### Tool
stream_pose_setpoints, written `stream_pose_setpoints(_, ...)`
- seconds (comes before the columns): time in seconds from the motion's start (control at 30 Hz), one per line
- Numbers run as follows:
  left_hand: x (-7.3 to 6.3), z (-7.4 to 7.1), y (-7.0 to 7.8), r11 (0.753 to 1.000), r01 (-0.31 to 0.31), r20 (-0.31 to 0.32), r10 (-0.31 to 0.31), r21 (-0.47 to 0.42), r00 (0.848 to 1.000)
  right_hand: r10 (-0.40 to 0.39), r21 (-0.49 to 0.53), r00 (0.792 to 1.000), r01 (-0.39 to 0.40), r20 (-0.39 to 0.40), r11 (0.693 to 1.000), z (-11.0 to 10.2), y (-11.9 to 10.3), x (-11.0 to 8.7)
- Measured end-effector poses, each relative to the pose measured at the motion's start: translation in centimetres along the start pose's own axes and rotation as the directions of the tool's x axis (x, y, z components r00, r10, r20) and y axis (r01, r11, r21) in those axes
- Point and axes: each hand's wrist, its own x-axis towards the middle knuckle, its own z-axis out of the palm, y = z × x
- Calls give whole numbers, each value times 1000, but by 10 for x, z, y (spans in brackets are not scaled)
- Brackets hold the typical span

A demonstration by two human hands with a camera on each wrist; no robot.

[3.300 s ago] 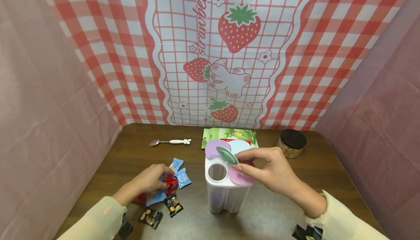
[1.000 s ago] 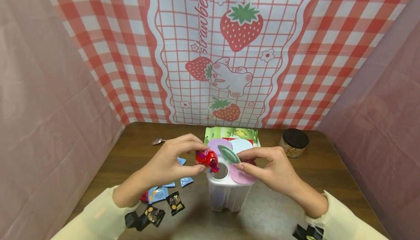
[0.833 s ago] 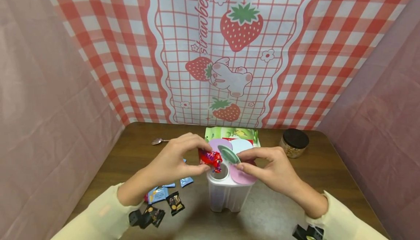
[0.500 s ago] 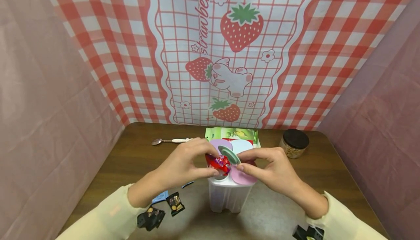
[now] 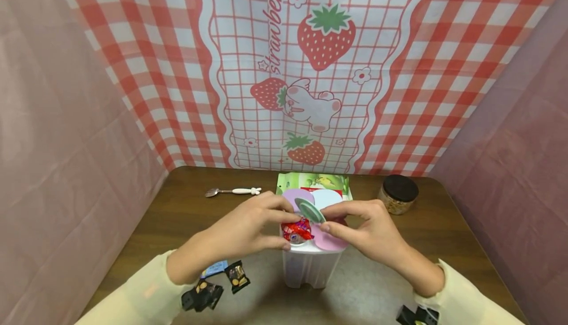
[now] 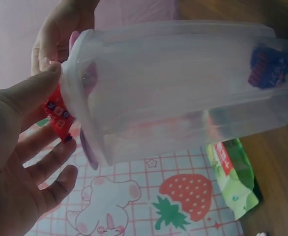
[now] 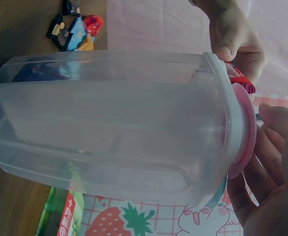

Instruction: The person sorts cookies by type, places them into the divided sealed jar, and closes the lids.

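A clear plastic container (image 5: 306,268) stands on the table, its white top fitted with coloured lids. At the round front-left opening, a red wrapped candy (image 5: 296,231) sits between the thumb and fingers of my left hand (image 5: 246,224). The thumb tip is at the rim, and the fingers curve over the candy. My right hand (image 5: 366,224) pinches the edge of the green lid (image 5: 309,210), keeping it raised beside the opening. A blue wrapped candy (image 6: 269,68) lies inside at the container's bottom in the left wrist view. Near the left wrist lie black-wrapped snacks (image 5: 237,276) and a blue packet (image 5: 215,269).
Behind the container is a green pouch (image 5: 312,180). A spoon (image 5: 232,192) with a white rabbit-shaped handle lies at the back left. At the back right stands a black-lidded jar (image 5: 399,194). A strawberry-print cloth (image 5: 310,98) hangs behind the table.
My left hand took the red candy from the pile, carried it right to the opening and lowered it there, fingers now spread wider around it. The right hand has stayed on the green lid.
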Motion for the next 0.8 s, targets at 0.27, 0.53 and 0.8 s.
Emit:
stream_pose_setpoints(0.27,-1,1,0,996,-61,-9,62,69,998,-16,-11,1000,16,-8,1000,2,0,0)
stream_pose_setpoints(0.53,-3,6,-3,989,-133,-67,138,70,988,6,-5,1000,-6,-3,1000,3,1,-1)
stream_pose_setpoints(0.8,-4,3,-10,979,-182,6,182,90,983,7,-9,1000,-7,3,1000,2,1,-1)
